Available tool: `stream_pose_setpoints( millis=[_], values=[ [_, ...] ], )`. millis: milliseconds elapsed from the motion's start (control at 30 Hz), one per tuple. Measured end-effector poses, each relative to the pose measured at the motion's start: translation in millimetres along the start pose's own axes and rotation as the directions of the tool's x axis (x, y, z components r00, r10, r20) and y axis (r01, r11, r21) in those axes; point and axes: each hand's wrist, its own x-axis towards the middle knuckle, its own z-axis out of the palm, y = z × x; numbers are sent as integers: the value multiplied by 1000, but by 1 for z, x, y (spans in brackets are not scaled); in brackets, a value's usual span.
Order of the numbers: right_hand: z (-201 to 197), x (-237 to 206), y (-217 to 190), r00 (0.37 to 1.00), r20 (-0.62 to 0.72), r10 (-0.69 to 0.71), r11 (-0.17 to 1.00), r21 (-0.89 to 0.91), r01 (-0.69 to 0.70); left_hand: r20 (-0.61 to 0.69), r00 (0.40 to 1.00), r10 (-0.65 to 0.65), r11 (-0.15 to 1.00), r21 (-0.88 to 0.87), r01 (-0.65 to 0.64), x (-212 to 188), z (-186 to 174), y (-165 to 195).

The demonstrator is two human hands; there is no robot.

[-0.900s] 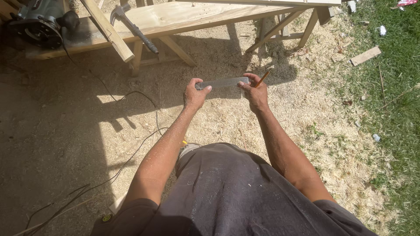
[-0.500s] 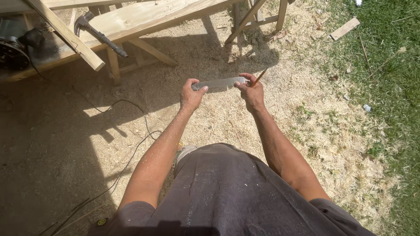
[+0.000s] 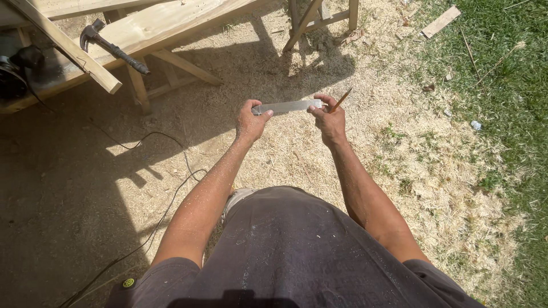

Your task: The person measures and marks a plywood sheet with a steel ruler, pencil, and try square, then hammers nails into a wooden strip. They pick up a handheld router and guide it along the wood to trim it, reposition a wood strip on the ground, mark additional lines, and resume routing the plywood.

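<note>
In the centre of the frame, the left hand (image 3: 249, 122) pinches one end of a flat metal strip (image 3: 288, 106); the right hand (image 3: 330, 121) grips the other end, plus a pencil (image 3: 342, 100). A loose pinch could drop the strip into the sawdust (image 3: 297, 159).

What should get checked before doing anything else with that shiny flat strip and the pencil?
1. Left hand pinches one end of the metal strip: ok.
2. Right hand holds the other end: ok.
3. Pencil tucked in the right hand's fingers: ok.
4. Strip roughly level, clear of the ground: ok.
5. Marks on the strip readable: cannot tell.
6. Black cord trailing on the ground near the feet: not ok, a trip risk.
</note>
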Motion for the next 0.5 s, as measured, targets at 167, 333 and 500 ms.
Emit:
stream_pose_setpoints(
  millis=[167, 333, 500],
  values=[
    [-3, 1, -3, 1000, 16, 14, 1000, -26, -14, 3, 1000, 1, 999, -32, -1, -9, -2, 3],
    [-3, 1, -4, 999, 40, 20, 999, -35, -18, -23, 1000, 2, 999, -40, -2, -14, -1, 2],
    [-2, 1, -6, 997, 74, 10, 1000, -29, -8, -28, 998, -51, 998, -28, 50, -16, -4, 2]
  ],
)
